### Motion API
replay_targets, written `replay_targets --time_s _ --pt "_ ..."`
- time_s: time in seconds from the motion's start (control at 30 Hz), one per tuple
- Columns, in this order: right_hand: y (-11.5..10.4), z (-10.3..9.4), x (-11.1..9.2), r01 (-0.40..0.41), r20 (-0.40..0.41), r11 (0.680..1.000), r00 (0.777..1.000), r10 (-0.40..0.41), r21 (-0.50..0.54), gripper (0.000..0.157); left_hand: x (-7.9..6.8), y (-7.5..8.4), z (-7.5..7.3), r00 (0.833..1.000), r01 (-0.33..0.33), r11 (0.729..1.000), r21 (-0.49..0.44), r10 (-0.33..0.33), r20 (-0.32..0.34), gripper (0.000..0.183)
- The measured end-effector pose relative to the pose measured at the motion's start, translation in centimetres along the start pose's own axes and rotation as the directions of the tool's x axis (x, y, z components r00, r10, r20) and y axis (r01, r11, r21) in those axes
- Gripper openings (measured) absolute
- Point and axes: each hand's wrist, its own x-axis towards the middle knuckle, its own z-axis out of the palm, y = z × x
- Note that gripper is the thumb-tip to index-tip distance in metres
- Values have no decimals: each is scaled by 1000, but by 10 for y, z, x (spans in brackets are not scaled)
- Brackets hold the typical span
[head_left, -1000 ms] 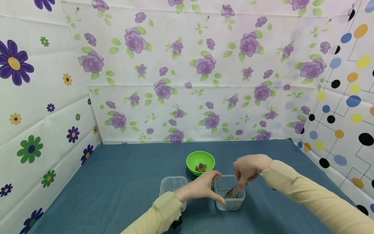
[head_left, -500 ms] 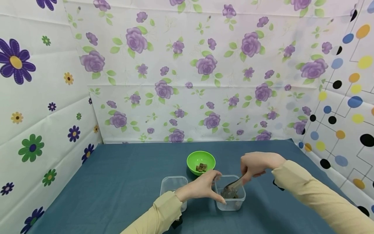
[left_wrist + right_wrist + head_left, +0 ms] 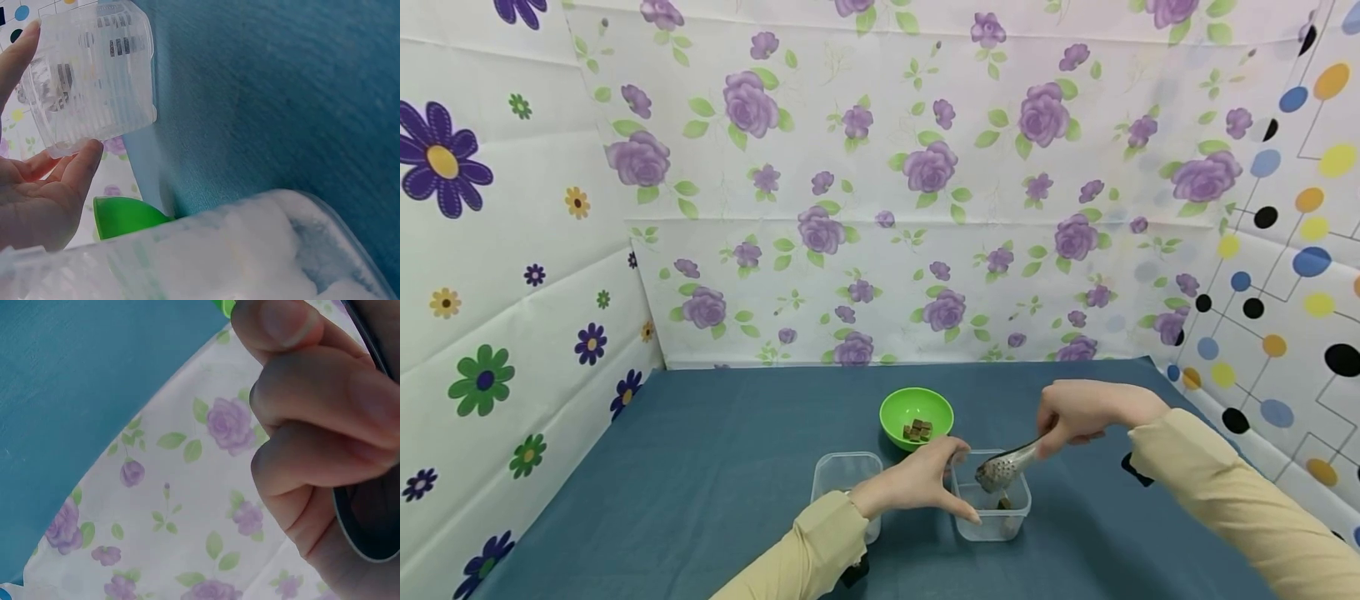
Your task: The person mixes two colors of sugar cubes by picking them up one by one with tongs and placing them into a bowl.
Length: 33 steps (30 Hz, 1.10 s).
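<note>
My left hand grips a clear plastic container by its left side, thumb at the near rim and fingers at the far one. Curled fingers of my right hand hold metal tongs with a perforated end, tilted down into the container's opening from the right. One brown cube shows near the container's right side, below the tongs. What the tongs' end holds, I cannot tell. In the left wrist view, the ribbed container stands between thumb and fingertips. The right wrist view shows only the gripping fingers and part of the handle.
Behind the container stands a green bowl with several brown cubes. Partly under my left forearm is a second clear container, with white soft-looking stuff inside. Blue cloth covers the table; patterned sheets enclose it.
My right hand has moved right and up, lifting the tongs from low in the container toward its rim. A brown cube has come into view below them. My left hand has kept its place.
</note>
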Motion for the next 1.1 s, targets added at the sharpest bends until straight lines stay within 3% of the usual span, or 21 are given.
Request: replay_targets --time_s 0.37,0.6,1.1 --pt "9 -15 -13 57 -26 992 998 -55 109 21 0 1 -1 1000 7 1000 8 -7 7 77" --pt "13 -30 -17 46 -63 993 997 -39 106 20 0 2 -1 1000 3 1000 30 -3 8 76" --pt "19 -40 16 11 -142 995 990 3 103 23 2 2 -1 1000 17 1000 22 -17 10 74"
